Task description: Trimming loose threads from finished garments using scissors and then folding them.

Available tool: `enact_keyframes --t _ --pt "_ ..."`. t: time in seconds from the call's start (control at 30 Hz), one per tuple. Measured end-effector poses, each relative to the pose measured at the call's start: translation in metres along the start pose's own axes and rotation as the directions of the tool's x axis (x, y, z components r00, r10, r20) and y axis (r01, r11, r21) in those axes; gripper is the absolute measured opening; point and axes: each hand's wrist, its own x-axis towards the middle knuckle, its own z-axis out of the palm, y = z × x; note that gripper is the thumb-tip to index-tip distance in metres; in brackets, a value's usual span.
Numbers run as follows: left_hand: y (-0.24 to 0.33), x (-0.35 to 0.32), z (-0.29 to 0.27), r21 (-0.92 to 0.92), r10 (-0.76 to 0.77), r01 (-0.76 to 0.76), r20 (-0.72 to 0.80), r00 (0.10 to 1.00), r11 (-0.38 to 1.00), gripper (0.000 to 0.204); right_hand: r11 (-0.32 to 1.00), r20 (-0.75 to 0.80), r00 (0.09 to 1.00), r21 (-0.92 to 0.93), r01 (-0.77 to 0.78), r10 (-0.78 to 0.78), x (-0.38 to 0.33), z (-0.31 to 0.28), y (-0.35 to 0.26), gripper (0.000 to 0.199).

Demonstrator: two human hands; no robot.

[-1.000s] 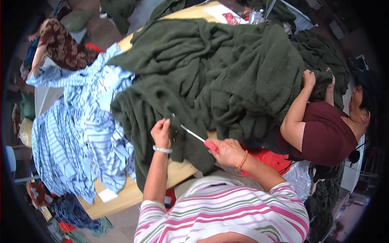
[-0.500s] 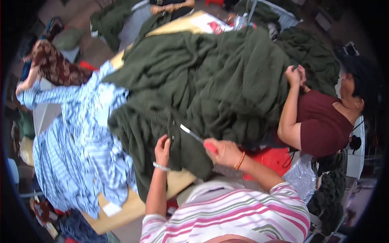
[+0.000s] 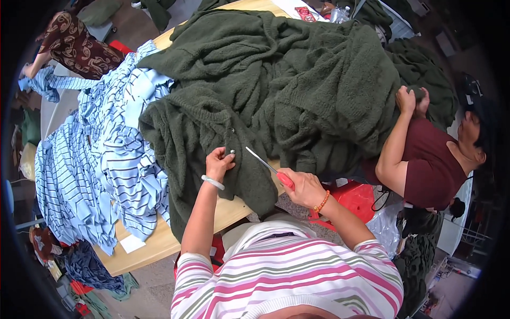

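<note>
A dark green knit cardigan (image 3: 202, 114) lies over the near part of the table, with small shiny buttons (image 3: 232, 152) along its front edge. My left hand (image 3: 219, 164) is closed, its thumb and fingertips pinching that edge beside one button. My right hand (image 3: 303, 189) grips a red-handled tool (image 3: 286, 179) with a long, narrow metal blade. The blade points up and left toward the buttons, with its tip a little to the right of my left fingertips. Whether it is one blade or two pressed together cannot be made out.
More dark green knitwear (image 3: 329, 90) is heaped across the wooden table (image 3: 154, 254). Blue striped garments (image 3: 125, 175) pile up at left. A co-worker in a maroon top (image 3: 433, 165) handles green knitwear at right. Another person stands far left. A red stool (image 3: 353, 202) is beside me.
The whole view has shifted. My left fingers have bent into a pinch on the cardigan's edge by the button. The red-handled tool stays in my right hand, pointing up and left.
</note>
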Motion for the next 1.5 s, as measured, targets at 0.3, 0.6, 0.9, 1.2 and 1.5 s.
enact_keyframes --t 0.3,0.6,0.9,1.2,1.5 --pt "-0.023 0.004 0.006 0.228 0.442 -0.442 0.051 0.895 0.868 0.014 0.982 0.195 0.978 -0.185 -0.04 0.076 -0.001 -0.008 -0.011 0.029" --pt "-0.005 -0.021 0.009 0.101 0.123 -0.113 -0.091 0.988 0.988 0.009 0.999 0.071 0.997 -0.043 -0.006 0.009 -0.005 -0.007 -0.003 0.028" --pt "-0.005 -0.034 0.002 -0.149 0.087 -0.1 -0.092 0.992 0.984 0.011 0.988 0.394 0.918 -0.156 0.019 0.044 -0.006 -0.004 -0.012 0.031" --pt "0.015 -0.012 -0.104 0.856 0.64 0.01 -0.395 0.659 0.517 0.019 0.998 0.163 0.986 -0.044 -0.034 0.04 0.0 -0.003 0.011 0.028" --pt "0.118 -0.144 0.063 -0.103 0.493 -0.505 0.453 0.743 0.857 0.018 0.99 0.504 0.859 -0.142 -0.02 0.09 -0.007 0.002 0.0 0.037"
